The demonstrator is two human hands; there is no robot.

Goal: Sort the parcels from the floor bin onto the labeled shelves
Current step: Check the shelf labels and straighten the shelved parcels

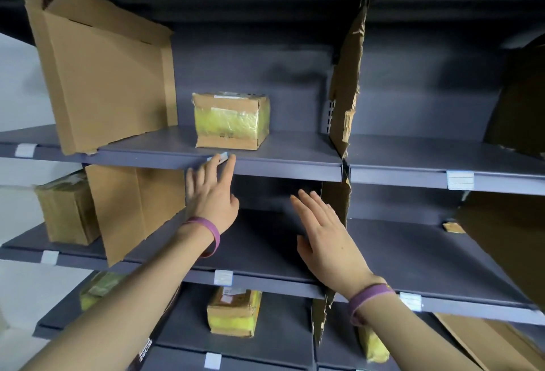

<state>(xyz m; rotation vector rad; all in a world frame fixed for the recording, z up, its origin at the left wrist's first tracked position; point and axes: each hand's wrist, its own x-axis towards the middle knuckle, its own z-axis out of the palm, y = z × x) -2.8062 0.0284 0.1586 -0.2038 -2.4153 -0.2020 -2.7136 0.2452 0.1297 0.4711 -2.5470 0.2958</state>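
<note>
While the left hand (211,196) and the right hand (326,232) are both up at the rack holding nothing, the brown cardboard parcel wrapped in yellow film (231,119) sits on the grey metal shelf (295,149).
Left fingers straight, tips touching the small white label (219,159) on that shelf's front lip, just below the parcel; right hand flat, fingers spread, in front of the shelf below; parcel upright between the leaning brown cardboard panel (109,75) and the torn cardboard divider (346,75), apart from both.
</note>
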